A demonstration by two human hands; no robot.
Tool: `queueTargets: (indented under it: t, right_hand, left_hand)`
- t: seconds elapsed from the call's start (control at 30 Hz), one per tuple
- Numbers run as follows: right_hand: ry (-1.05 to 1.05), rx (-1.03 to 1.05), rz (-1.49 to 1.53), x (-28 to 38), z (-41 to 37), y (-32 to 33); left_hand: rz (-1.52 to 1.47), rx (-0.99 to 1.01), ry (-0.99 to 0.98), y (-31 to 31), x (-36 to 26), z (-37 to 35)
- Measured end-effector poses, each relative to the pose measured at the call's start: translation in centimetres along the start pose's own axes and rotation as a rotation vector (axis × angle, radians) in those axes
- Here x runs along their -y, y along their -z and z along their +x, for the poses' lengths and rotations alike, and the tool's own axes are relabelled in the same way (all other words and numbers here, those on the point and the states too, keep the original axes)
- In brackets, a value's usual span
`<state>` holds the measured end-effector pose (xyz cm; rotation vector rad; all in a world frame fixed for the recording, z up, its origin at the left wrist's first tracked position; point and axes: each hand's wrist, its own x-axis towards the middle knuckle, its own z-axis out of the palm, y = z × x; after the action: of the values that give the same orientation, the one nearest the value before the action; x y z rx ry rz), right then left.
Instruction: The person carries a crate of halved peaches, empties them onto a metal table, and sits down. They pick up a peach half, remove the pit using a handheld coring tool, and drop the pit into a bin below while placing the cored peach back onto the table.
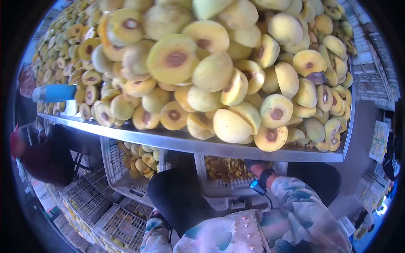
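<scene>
Halved yellow peaches (173, 59) are heaped high on a steel table (190, 145), many with brown stone hollows facing up. My right hand (255, 167) is low under the table's front edge, over a pale crate (219, 189) holding brown peach scraps (225, 168). Its fingers are dark and partly hidden by the edge, so I cannot make out whether they hold anything. A dark band and a blue clip (257, 186) with a cable are at that wrist. My left sleeve (155, 234) shows beside my knee, but the left hand is hidden.
Another pale crate (113, 168) with peach halves stands left of my knee. Stacked grey crates (86, 196) lie further left, near a person in dark red (42, 160). A blue sleeve-like thing (55, 93) reaches the heap's left side. More crates (371, 63) are stacked at right.
</scene>
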<state>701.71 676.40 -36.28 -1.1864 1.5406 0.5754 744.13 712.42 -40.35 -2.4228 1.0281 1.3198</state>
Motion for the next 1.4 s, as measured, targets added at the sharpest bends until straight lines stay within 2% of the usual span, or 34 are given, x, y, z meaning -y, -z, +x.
queueTargets:
  t: [0.07,0.1,0.13,0.2,0.23,0.33,0.37,0.4,0.43,0.5,0.53,0.6,0.7,0.73,0.77,0.8,0.83,0.87,0.9,0.97,1.0,1.07,1.1,1.13,1.2,1.23,1.3,1.37,1.4]
  right_hand:
    - [0.052,-0.109,-0.084,1.9,0.2,0.7]
    - [0.075,-0.159,-0.121,2.7,-0.1,1.0]
    - [0.129,-0.217,-0.116,2.9,0.4,0.8]
    - [0.338,-0.328,-0.609,1.2,2.3,-0.3]
    - [0.496,-0.310,-0.447,-0.9,4.6,-0.5]
    - [0.519,-0.444,-0.536,-2.1,11.6,-1.9]
    - [0.368,-0.412,-0.347,0.7,1.5,1.3]
    - [0.385,-0.434,-0.354,0.9,0.2,1.9]
    - [0.387,-0.484,-0.349,0.8,-0.8,2.1]
    - [0.473,-0.536,-0.270,0.7,-4.1,2.7]
    - [0.559,-0.541,-0.204,0.5,-6.0,3.3]
    - [0.782,-0.562,-0.426,-1.3,-3.1,3.3]
    - [0.874,-0.451,-0.465,-2.3,-5.2,3.2]
    - [0.895,-0.418,-0.466,-2.3,-5.9,3.8]
    - [0.815,-0.375,-0.386,-1.3,-11.5,4.4]
    - [0.733,-0.326,-0.306,-0.1,-15.9,4.9]
    - [0.954,-0.407,-0.506,-2.2,-10.6,4.9]
    - [1.171,-0.479,-0.705,-4.4,-5.2,4.9]
    - [1.181,-0.478,-0.716,-4.0,-6.4,5.4]
    - [0.903,-0.405,-0.206,-3.8,-11.2,5.9]
    - [0.905,-0.406,-0.210,-4.2,-10.0,6.5]
    - [1.063,-0.665,-0.463,-5.3,-8.4,7.2]
    - [1.025,-0.575,-0.179,-6.1,-8.0,7.3]
    - [1.020,-0.579,-0.174,-4.7,-11.6,7.9]
    - [0.375,-0.274,0.218,-1.2,-19.1,9.3]
    - [0.379,-0.269,0.218,-2.1,-17.2,9.2]
    - [0.675,-0.578,0.057,-4.6,-12.4,9.0]
    - [0.688,-0.512,0.071,-3.5,-14.1,9.5]
    - [0.695,-0.439,0.080,-2.7,-15.2,9.8]
  left_hand:
    - [-0.104,-0.084,-0.091,-1.1,1.4,3.0]
    - [-0.282,-0.218,-0.095,0.5,-0.7,3.0]
    - [-0.299,-0.283,-0.136,2.5,-4.7,2.3]
    - [-0.395,-0.451,-0.175,5.9,-11.4,-1.0]
    - [-0.415,-0.482,-0.176,5.4,-11.4,-1.6]
    - [-0.284,-0.473,-0.102,6.0,-10.6,1.5]
    - [-0.187,-0.485,-0.383,5.6,-9.7,2.6]
    - [-0.085,-0.502,-0.666,6.0,-9.6,3.1]
    - [-0.087,-0.523,-0.675,6.9,-9.5,2.6]
    - [0.337,-0.277,-0.457,10.9,-10.9,2.4]
    - [0.242,-0.357,-0.399,14.5,-15.7,-4.2]
    - [0.164,-0.620,-0.449,18.9,-19.2,-7.2]
    - [0.059,-0.863,-0.738,26.3,-26.5,-10.3]
    - [0.059,-0.983,-0.834,28.4,-28.8,-9.3]
    - [0.024,-1.047,-0.864,30.1,-31.4,-8.6]
    - [-0.076,-1.011,-0.872,31.4,-34.8,-9.1]
    - [-0.060,-1.119,-0.970,32.3,-37.9,-9.0]
    - [-0.091,-1.114,-0.981,32.7,-40.9,-9.4]
    - [-0.119,-1.117,-0.991,32.8,-43.7,-8.7]
    - [-0.152,-1.039,-0.922,32.7,-48.7,-6.9]
    - [-0.148,-1.045,-0.925,32.3,-50.7,-6.1]
    - [0.039,-0.944,-0.788,31.7,-53.3,-5.3]
    - [0.042,-0.940,-0.794,31.5,-54.0,-5.0]
    - [-0.005,-0.950,-0.758,31.1,-54.6,-5.6]
    - [-0.046,-0.959,-0.714,30.3,-54.9,-5.4]
    - [-0.086,-1.014,-0.788,29.8,-54.7,-4.5]
    - [-0.121,-1.073,-0.864,29.0,-54.0,-3.1]
    - [-0.448,-1.005,-0.946,28.5,-52.8,-2.6]
    - [-0.443,-1.006,-0.944,28.3,-52.3,-2.8]
